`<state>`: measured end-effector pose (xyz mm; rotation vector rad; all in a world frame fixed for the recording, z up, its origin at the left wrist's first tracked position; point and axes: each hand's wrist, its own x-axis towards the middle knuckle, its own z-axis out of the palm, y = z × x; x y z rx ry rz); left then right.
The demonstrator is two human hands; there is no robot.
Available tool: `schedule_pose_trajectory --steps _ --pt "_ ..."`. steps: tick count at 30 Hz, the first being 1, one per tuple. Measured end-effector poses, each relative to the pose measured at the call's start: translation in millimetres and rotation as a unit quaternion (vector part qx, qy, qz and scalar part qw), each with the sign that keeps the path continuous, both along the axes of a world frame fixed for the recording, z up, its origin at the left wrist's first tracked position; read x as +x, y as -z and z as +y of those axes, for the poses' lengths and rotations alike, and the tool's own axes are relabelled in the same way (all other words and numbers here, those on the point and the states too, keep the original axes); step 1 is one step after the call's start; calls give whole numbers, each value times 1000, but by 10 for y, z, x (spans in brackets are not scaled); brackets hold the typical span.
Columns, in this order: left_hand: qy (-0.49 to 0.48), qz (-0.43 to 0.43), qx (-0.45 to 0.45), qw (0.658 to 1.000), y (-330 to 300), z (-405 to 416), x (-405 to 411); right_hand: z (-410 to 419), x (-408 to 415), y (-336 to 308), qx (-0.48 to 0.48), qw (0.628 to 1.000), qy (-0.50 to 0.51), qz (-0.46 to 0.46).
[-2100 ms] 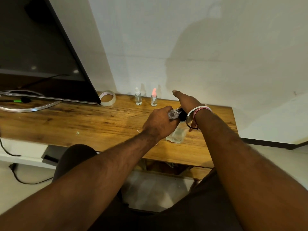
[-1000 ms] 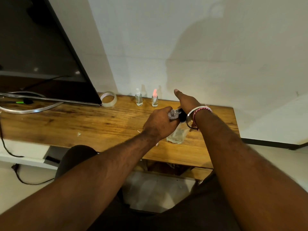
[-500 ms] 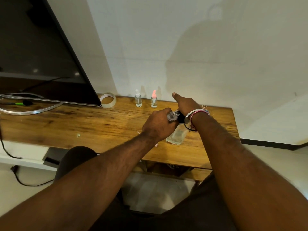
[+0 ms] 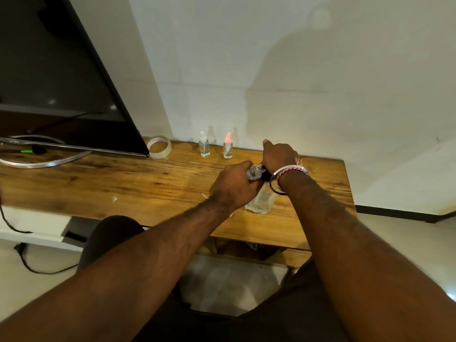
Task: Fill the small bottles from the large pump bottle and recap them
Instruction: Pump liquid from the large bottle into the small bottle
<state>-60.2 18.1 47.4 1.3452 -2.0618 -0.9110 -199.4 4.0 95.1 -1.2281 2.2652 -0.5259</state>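
Mid-fill step. Left hand [image 4: 234, 188] clenched round small clear bottle [image 4: 254, 172], mouth at the pump spout. Large pump bottle [image 4: 261, 201] upright on table [image 4: 148, 183]. Right hand [image 4: 278, 155] pressing pump head; grasp unclear. Next, likely: hold aligned, pump, then recap.

Bare desk [image 4: 128, 183] lies open to the left of my left hand [image 4: 234, 186], with only a small scrap [image 4: 114, 199] on it. At the back edge stand two small bottles [image 4: 204, 145] [image 4: 227, 146] close together, a tape roll [image 4: 159, 147] left of them, and the monitor [image 4: 56, 77] overhanging the far left. My right hand [image 4: 278, 155] and the pump bottle [image 4: 261, 201] block the right-centre.
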Motion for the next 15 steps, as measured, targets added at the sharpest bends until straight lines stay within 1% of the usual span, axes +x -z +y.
schedule_pose_trajectory --steps 4,7,10,12,15 --pt "0 7 -5 1000 -15 -10 1 12 7 -24 -6 994 45 -99" --pt "-2 17 -1 1000 -35 -24 -14 18 -9 -105 2 978 80 -192" --pt "-7 16 5 1000 -49 -25 -12 15 -33 -150 15 962 92 -259" --pt "-7 12 7 1000 -40 -22 -4 9 -40 -187 31 953 85 -290" --pt "-7 11 11 1000 -50 -9 -7 -2 -43 -217 45 953 71 -292"
